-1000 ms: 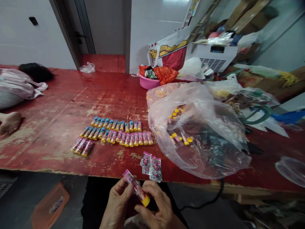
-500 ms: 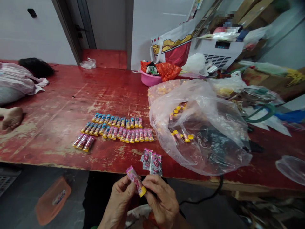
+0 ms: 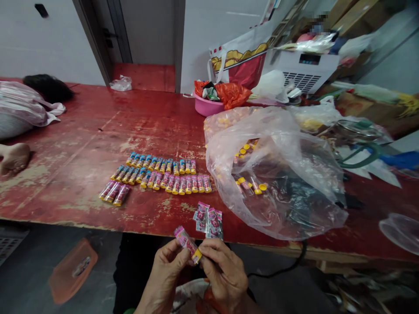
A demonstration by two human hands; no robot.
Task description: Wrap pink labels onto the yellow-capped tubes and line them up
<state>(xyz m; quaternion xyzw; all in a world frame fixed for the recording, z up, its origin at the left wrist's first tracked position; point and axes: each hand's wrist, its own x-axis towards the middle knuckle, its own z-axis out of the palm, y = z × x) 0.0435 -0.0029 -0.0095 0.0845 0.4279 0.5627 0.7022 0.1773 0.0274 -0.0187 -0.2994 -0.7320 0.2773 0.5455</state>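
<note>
Pinching hands: left hand [image 3: 168,264] and right hand [image 3: 225,268] both clamped on the yellow-capped tube [image 3: 187,243], by the near edge of the tabletop [image 3: 72,152].
Drop risk: a loosened pinch could let it slip below the tabletop.
Tube axis: slanting, pink end [image 3: 179,230] toward the tabletop, yellow cap [image 3: 197,256] away from it.

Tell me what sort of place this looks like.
Probably a makeshift workspace, perhaps in a home or small workshop: small tubes lie in rows on a worn red surface, a large clear plastic bag holds more, and another person's bare foot rests on the same surface.
</note>
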